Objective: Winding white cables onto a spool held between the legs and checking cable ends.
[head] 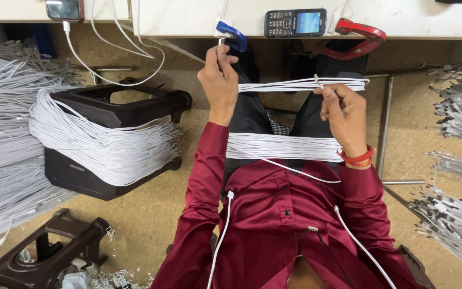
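Near the far white counter (199, 18), the left hand (218, 80) pinches a thin white cable end, the right hand (343, 109) clamps the looped white cable bundle (295, 84) between them, mid-winding; another even wrap seems due.

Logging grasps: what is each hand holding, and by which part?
Left hand pinches a white cable at its plug end, by the blue clamp. Right hand pinches another plug end above the bundle.

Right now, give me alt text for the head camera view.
Left hand holds a cable plug up to a blue clamp on the table edge; right hand pinches another plug beside white cables lying across the lap. More cables drape a dark stool.
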